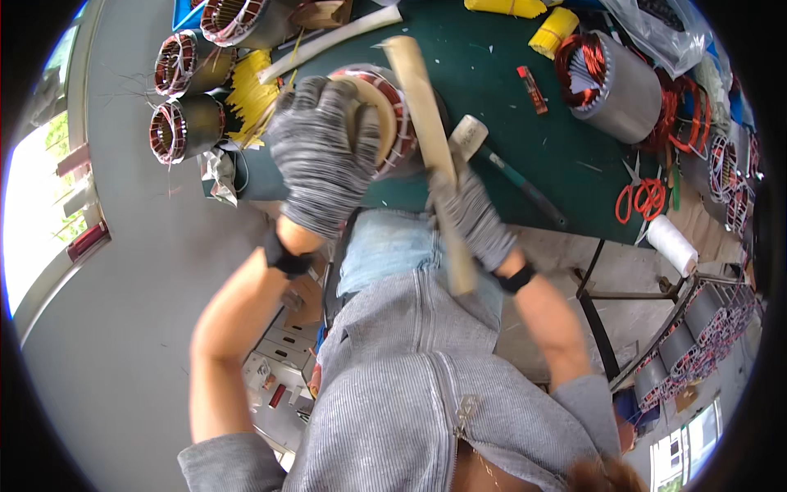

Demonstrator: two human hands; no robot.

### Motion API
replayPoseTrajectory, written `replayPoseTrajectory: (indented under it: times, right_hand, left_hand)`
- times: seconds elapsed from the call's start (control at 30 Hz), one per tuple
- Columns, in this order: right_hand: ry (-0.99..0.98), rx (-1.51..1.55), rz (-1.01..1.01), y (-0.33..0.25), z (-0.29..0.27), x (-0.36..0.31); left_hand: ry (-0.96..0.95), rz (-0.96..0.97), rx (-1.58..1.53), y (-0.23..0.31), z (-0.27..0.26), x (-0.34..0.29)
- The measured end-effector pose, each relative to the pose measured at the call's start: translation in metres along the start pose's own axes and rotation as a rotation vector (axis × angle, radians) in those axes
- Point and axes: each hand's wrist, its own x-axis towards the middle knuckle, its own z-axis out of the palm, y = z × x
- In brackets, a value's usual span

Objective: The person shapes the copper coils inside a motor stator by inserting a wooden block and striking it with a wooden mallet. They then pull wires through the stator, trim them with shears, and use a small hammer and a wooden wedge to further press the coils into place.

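A motor stator [400, 123] stands on the green table just in front of me, its ring of windings laced in white over red. My left hand [321, 156], in a striped grey glove, is closed over a round tan block [379, 107] on top of the stator; its palm hides part of the block. In my gloved right hand [471, 211] is a long wooden bat [416, 94], gripped near its middle and slanting past the stator's right side. The bat's lower end is blurred. Beside that hand a mallet [520, 184] with a pale head lies on the table.
At the right stand a stator with copper coils [619, 86], red-handled scissors [643, 197] and a white thread spool [672, 244]. More stators [193, 123] and yellow strips [250, 94] are at the left. A small red tube [533, 90] lies on the green table [484, 49].
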Motion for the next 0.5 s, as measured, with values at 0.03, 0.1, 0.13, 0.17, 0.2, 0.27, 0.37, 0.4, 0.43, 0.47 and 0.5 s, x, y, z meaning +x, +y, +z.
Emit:
replayPoseTrajectory:
  times: [0.03,0.1,0.13,0.17,0.2,0.27,0.37,0.4,0.43,0.47,0.5]
  right_hand:
    - [-0.071,-0.09,0.094,-0.003,-0.025,0.009]
    - [-0.07,0.027,0.059,-0.003,-0.063,0.016]
    - [0.021,0.202,-0.016,-0.008,-0.053,0.014]
    - [0.108,0.38,-0.087,-0.01,-0.036,0.009]
    - [0.087,0.624,-0.025,0.008,-0.019,0.007]
    - [0.037,0.321,-0.007,-0.008,-0.008,0.001]
    - [-0.084,-0.104,0.001,-0.015,-0.047,0.009]
    - [-0.009,0.074,-0.048,-0.017,-0.055,0.01]
    - [0.065,0.252,-0.098,-0.02,-0.058,0.011]
    - [0.147,0.714,0.053,-0.012,-0.032,0.003]
    - [0.155,0.713,0.046,-0.011,-0.016,0.007]
  left_hand:
    - [0.003,0.079,-0.065,-0.008,-0.002,-0.001]
    - [-0.234,0.614,-0.137,-0.04,-0.008,0.015]
    - [-0.308,0.828,-0.145,-0.053,-0.015,0.028]
    - [-0.387,1.039,-0.153,-0.063,-0.021,0.036]
    - [-0.363,1.151,-0.132,-0.064,-0.007,0.04]
    - [-0.329,1.12,-0.141,-0.068,0.0,0.038]
    - [-0.31,1.054,-0.13,-0.07,-0.002,0.026]
    - [-0.3,1.005,-0.123,-0.065,-0.003,0.029]
    - [-0.289,0.956,-0.116,-0.061,-0.005,0.029]
    - [-0.274,0.899,-0.13,-0.057,-0.006,0.023]
    - [-0.268,0.906,-0.133,-0.059,-0.001,0.024]
